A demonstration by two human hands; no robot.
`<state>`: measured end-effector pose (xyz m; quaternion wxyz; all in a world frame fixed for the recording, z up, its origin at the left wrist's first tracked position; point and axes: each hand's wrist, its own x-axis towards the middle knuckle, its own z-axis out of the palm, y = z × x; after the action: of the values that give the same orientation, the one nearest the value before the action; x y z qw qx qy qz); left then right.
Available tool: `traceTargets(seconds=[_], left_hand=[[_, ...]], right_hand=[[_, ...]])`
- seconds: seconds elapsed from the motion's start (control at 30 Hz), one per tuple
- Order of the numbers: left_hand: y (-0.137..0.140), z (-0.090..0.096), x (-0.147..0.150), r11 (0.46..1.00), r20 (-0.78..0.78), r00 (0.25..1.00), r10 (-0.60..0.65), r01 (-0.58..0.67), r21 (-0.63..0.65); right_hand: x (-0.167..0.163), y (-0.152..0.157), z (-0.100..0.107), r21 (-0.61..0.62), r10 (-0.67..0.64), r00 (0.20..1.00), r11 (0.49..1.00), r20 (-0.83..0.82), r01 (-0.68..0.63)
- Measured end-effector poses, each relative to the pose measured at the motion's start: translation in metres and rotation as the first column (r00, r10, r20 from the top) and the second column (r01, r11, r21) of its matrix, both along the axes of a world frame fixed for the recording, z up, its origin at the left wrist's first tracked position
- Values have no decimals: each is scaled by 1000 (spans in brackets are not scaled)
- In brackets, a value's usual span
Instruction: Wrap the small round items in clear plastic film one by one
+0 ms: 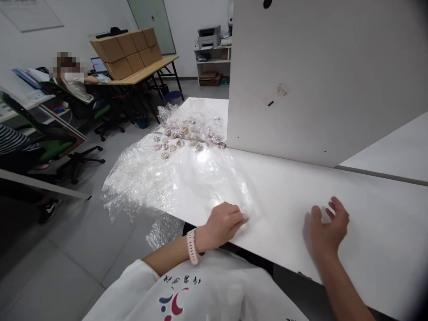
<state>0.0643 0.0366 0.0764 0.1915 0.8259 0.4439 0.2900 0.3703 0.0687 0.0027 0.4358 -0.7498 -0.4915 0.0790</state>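
One clear plastic bag (246,191) at your left hand (224,224)

Head view: your left fingertips are drawn together, seemingly clamped on the bag's near edge; blur hides the exact pinch. Your right hand (329,227) is well apart from it, fingers loosely curled and parted, nothing visible in it. Bag lies on the white tabletop (281,187), in front of the small wrapped items (185,131), crinkled film (140,178) to its left. Should handle light, limp, slippery, easily creased; you'd best pinch an edge or corner. Long axis seems to run from the wrapped items toward you and rightward; can't tell which end opens
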Motion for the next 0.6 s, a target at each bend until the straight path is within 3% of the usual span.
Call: traceTargets(seconds=[0.03, 0.1, 0.13, 0.17, 0.23, 0.27, 0.3, 0.33, 0.37, 0.4, 0.43, 0.47, 0.5, 0.53, 0.57, 0.6], left_hand=[[-4, -12, 13, 990, 4, 994, -106, 106, -96], [-4, -30, 37, 920, 48, 959, -279, 281, -273], [-2, -35, 48, 863, 85, 931, -355, 362, -352], [0, -39, 57, 792, 122, 895, -430, 438, -424], [4, -36, 70, 601, 202, 787, -583, 584, -545], [7, -31, 72, 480, 253, 712, -655, 650, -588], [12, -23, 71, 356, 311, 629, -713, 706, -612], [19, -13, 65, 253, 364, 556, -747, 745, -617], [30, -3, 56, 208, 398, 523, -754, 764, -611], [44, 7, 44, 236, 404, 545, -735, 764, -601], [62, 16, 29, 350, 369, 631, -682, 726, -593], [83, 22, 11, 556, 285, 784, -552, 600, -575], [106, 25, -7, 750, 188, 919, -345, 391, -534], [129, 25, -26, 882, 87, 994, -68, 101, -460], [152, 22, -45, 908, -25, 976, 215, -209, -362], [173, 16, -62, 848, -142, 886, 441, -463, -257]], right_hand=[[-13, -8, 13, 36, 53, 999, 998, 7, -53], [-37, -19, 39, 102, 214, 976, 971, 24, -216], [-47, -21, 49, 96, 368, 929, 924, 40, -370], [-55, -22, 55, 62, 533, 845, 843, 46, -535], [-66, -20, 53, -82, 792, 610, 609, 18, -789], [-68, -17, 46, -168, 856, 517, 511, 12, -843], [-67, -13, 34, -252, 883, 467, 460, 35, -851], [-65, -9, 21, -325, 885, 457, 460, 90, -826], [-60, -4, 8, -376, 868, 467, 495, 170, -783], [-54, 1, -5, -406, 840, 480, 543, 254, -735], [-48, 5, -15, -415, 805, 492, 593, 331, -690], [-41, 9, -23, -410, 770, 504, 636, 391, -654], [-36, 12, -28, -400, 741, 515, 668, 432, -627], [-31, 14, -31, -389, 719, 521, 691, 460, -610], [-28, 16, -32, -375, 702, 525, 706, 481, -600], [-26, 16, -32, -362, 690, 527, 716, 496, -596]])
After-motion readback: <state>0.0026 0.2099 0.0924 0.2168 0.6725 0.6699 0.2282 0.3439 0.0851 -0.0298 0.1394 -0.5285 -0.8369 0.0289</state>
